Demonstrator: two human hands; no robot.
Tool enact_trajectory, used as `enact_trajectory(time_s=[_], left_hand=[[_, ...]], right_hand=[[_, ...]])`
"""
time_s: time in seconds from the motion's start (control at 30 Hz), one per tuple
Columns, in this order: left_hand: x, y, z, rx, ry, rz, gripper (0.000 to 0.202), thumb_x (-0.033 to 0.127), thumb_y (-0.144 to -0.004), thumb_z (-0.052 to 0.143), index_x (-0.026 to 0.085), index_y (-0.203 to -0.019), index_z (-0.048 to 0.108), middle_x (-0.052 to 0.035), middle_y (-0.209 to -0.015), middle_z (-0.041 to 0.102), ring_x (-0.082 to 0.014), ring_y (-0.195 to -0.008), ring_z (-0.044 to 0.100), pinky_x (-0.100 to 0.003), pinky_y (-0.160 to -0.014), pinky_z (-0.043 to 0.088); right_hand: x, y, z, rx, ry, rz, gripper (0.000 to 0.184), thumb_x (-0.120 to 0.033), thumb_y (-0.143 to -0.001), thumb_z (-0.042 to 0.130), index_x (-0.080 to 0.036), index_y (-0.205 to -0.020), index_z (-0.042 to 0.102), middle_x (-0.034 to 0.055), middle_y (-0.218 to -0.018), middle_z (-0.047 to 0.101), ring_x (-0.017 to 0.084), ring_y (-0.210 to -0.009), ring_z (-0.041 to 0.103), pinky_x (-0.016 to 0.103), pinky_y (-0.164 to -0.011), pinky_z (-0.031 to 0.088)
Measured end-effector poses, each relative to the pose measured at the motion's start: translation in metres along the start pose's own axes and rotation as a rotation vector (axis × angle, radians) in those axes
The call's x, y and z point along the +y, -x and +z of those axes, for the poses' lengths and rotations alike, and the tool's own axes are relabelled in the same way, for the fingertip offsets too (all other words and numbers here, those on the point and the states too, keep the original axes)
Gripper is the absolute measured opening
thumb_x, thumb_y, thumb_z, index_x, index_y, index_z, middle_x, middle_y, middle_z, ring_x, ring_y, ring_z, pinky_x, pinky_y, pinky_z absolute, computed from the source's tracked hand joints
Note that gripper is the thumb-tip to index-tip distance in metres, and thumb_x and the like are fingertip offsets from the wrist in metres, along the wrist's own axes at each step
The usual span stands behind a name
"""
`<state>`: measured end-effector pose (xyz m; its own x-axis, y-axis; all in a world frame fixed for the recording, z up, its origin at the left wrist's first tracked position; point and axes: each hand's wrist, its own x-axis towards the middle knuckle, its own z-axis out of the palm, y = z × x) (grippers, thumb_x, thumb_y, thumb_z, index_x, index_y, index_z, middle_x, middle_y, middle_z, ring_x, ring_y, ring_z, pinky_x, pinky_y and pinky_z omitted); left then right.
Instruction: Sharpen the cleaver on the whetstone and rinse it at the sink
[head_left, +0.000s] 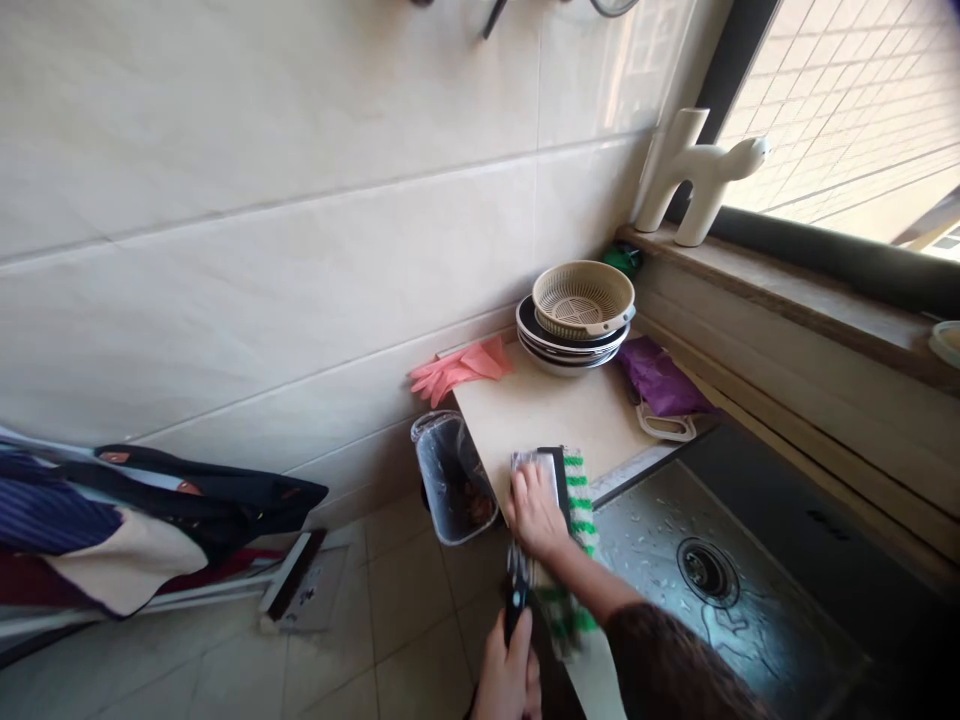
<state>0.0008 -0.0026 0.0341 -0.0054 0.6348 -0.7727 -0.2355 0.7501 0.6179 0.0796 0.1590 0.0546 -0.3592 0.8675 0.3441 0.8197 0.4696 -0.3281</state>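
The knife (517,592) lay over the striped towel (581,503), between the countertop's (555,410) left edge and the sink (637,530). It was probably stiff, weighty, safest by its handle, which your left hand (506,670) encircled; your right hand (536,510) covered the blade, its grip unclear.

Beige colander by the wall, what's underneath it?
Under the colander sits a stack of white-rimmed dishes. It covers their middle, so what lies there can't be seen.
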Motion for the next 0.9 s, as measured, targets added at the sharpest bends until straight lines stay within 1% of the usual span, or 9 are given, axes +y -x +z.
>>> enact_trajectory(time_s=[0.1,0.2,0.27,0.4,0.47,0.63,0.73,0.83,0.9], left_hand=[[-0.008,0.003,-0.006,0.012,-0.024,-0.032,0.076,0.085,-0.053,0.067,0.025,-0.098,0.053,0.0132,-0.044,0.033,-0.0066,-0.031,0.030,-0.019,-0.033,0.022],[0.009,-0.003,0.002,-0.002,0.023,0.035,0.084,0.089,-0.051,0.063,0.024,-0.103,0.050,0.0137,-0.047,0.034,-0.0062,-0.034,0.026,-0.018,-0.032,0.023],[0.013,-0.005,0.004,-0.005,0.031,0.072,0.084,0.089,-0.053,0.062,0.025,-0.106,0.049,0.0132,-0.048,0.035,-0.0070,-0.034,0.026,-0.019,-0.032,0.023],[-0.012,0.000,-0.007,0.043,-0.044,0.036,0.065,0.075,-0.054,0.076,0.027,-0.091,0.054,0.0100,-0.047,0.035,-0.0094,-0.036,0.036,-0.020,-0.037,0.030],[-0.016,-0.002,-0.011,0.051,-0.058,0.029,0.062,0.071,-0.053,0.080,0.027,-0.087,0.055,0.0096,-0.047,0.034,-0.0097,-0.038,0.038,-0.020,-0.038,0.031],[0.010,-0.010,-0.003,-0.008,-0.001,0.099,0.080,0.085,-0.061,0.061,0.024,-0.112,0.052,0.0127,-0.049,0.033,-0.0084,-0.035,0.028,-0.020,-0.033,0.026],[0.001,-0.004,-0.007,0.017,-0.023,0.098,0.071,0.077,-0.063,0.069,0.025,-0.110,0.057,0.0094,-0.050,0.041,-0.0106,-0.036,0.038,-0.022,-0.036,0.034],[-0.005,0.002,-0.013,0.064,-0.050,0.088,0.062,0.067,-0.061,0.077,0.026,-0.104,0.061,0.0075,-0.051,0.044,-0.0123,-0.039,0.046,-0.022,-0.039,0.035],[0.011,0.002,-0.014,0.074,-0.055,0.104,0.065,0.071,-0.062,0.074,0.025,-0.106,0.058,0.0101,-0.049,0.039,-0.0098,-0.036,0.040,-0.020,-0.036,0.029]], right_hand=[[-0.004,0.008,0.000,-0.015,-0.016,-0.016,0.013,-0.015,-0.087,0.053,-0.017,-0.099,0.056,0.0106,-0.101,0.055,0.028,-0.096,0.047,0.043,-0.091,0.043],[0.007,-0.012,0.003,-0.020,-0.008,0.007,0.010,-0.014,-0.086,0.052,-0.016,-0.095,0.057,0.0125,-0.099,0.055,0.029,-0.095,0.046,0.044,-0.089,0.043],[0.009,-0.015,0.004,-0.012,-0.001,0.013,0.010,-0.015,-0.088,0.051,-0.016,-0.095,0.057,0.0131,-0.098,0.055,0.029,-0.094,0.046,0.045,-0.088,0.043],[-0.006,0.014,0.002,-0.011,-0.009,-0.041,0.014,-0.015,-0.088,0.051,-0.015,-0.101,0.057,0.0117,-0.102,0.055,0.028,-0.097,0.046,0.044,-0.092,0.042],[-0.008,0.017,0.003,-0.017,-0.011,-0.040,0.013,-0.014,-0.088,0.051,-0.016,-0.099,0.057,0.0110,-0.101,0.055,0.028,-0.097,0.047,0.043,-0.092,0.042],[0.006,-0.012,0.005,-0.001,0.012,0.022,0.009,-0.014,-0.087,0.050,-0.017,-0.093,0.056,0.0128,-0.098,0.056,0.029,-0.094,0.046,0.045,-0.087,0.043],[-0.004,0.011,0.003,0.005,0.001,-0.009,0.011,-0.014,-0.086,0.052,-0.018,-0.095,0.056,0.0118,-0.099,0.056,0.029,-0.094,0.047,0.045,-0.088,0.044],[-0.017,0.027,0.007,0.099,-0.123,0.015,0.017,-0.009,-0.083,0.052,-0.020,-0.096,0.056,0.0102,-0.100,0.056,0.028,-0.095,0.048,0.045,-0.089,0.044],[-0.016,0.009,0.006,0.176,-0.220,0.060,0.014,-0.009,-0.080,0.052,-0.021,-0.087,0.055,0.0089,-0.093,0.056,0.027,-0.090,0.050,0.045,-0.086,0.046]])
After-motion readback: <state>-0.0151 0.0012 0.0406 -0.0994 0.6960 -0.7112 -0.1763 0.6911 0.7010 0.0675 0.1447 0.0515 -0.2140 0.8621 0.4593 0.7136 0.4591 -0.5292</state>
